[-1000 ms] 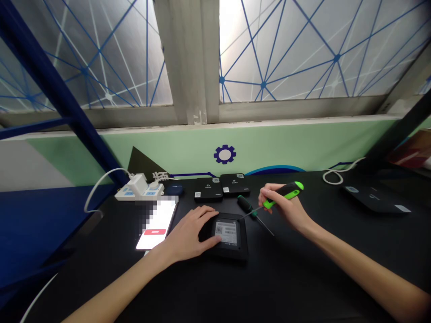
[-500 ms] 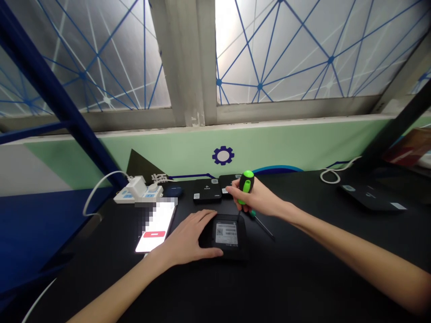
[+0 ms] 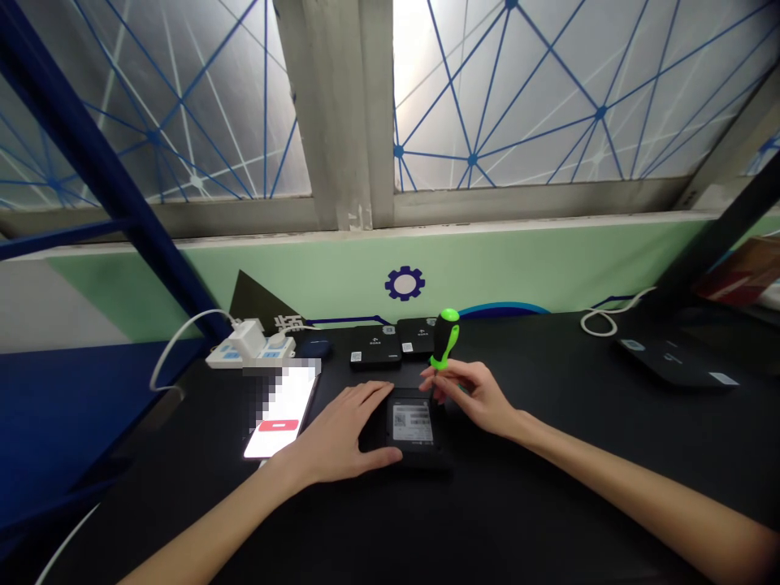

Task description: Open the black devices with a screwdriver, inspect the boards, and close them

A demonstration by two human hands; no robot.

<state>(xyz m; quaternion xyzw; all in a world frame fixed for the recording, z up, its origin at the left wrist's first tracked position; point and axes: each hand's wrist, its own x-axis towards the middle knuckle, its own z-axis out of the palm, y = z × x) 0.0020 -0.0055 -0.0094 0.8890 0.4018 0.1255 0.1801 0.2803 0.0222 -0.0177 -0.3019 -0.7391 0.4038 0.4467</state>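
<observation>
A small black box [image 3: 420,453] with a white label on top lies on the black table [image 3: 524,512]. My left hand [image 3: 341,435] rests flat on the box's left side, with its fingers spread. My right hand [image 3: 478,394] pinches the lower end of a green-and-black screwdriver [image 3: 444,337]. The screwdriver stands nearly upright over the box's far right corner, where my fingers hide its tip.
A lit phone [image 3: 281,409] lies left of the box. Behind are a white power strip [image 3: 249,349] with a cable, a dark blue pouch [image 3: 314,347] and two black boxes [image 3: 374,347]. A flat black device [image 3: 676,361] sits at the far right, and a blue frame post [image 3: 110,179] rises on the left.
My right hand swung the screwdriver from lying sideways to upright and brought it left and down onto the box's far right corner. My left hand stayed on the box.
</observation>
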